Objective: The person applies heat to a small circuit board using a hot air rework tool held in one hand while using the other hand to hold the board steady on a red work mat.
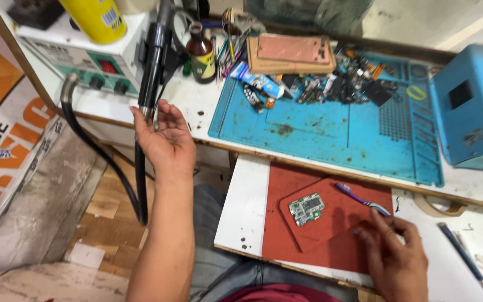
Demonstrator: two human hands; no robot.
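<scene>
Hands work apart here: the left hand (pixel 166 140) is raised beside the edge of the white table (pixel 241 207), palm open and fingers loosely curled around the black cylindrical hot-air handle (pixel 151 67), touching its lower end without a full closed grasp, while its thick black hose (pixel 107 162) loops down toward the wooden floor. The right hand (pixel 395 251) rests on the red rubber mat (pixel 286 184), fingers bent and pressing down near the mat's raised inner pad; whether it pinches anything, I cannot tell. Just beside its fingertips lies a purple-and-blue toothbrush (pixel 361 200), and in the middle of that pad sits a small green circuit board (pixel 306 208), flat and free of both hands. The board looks light, thin, stiff and fragile, so it is best held by its bare edges, not its components. The handle looks rigid and fairly light, though the hose would drag on it; the mid-grip seems the safest place to take it, away from the metal nozzle end. Behind, a blue silicone work mat (pixel 331 134) carries scattered parts, near a brown glass bottle (pixel 201 53).
</scene>
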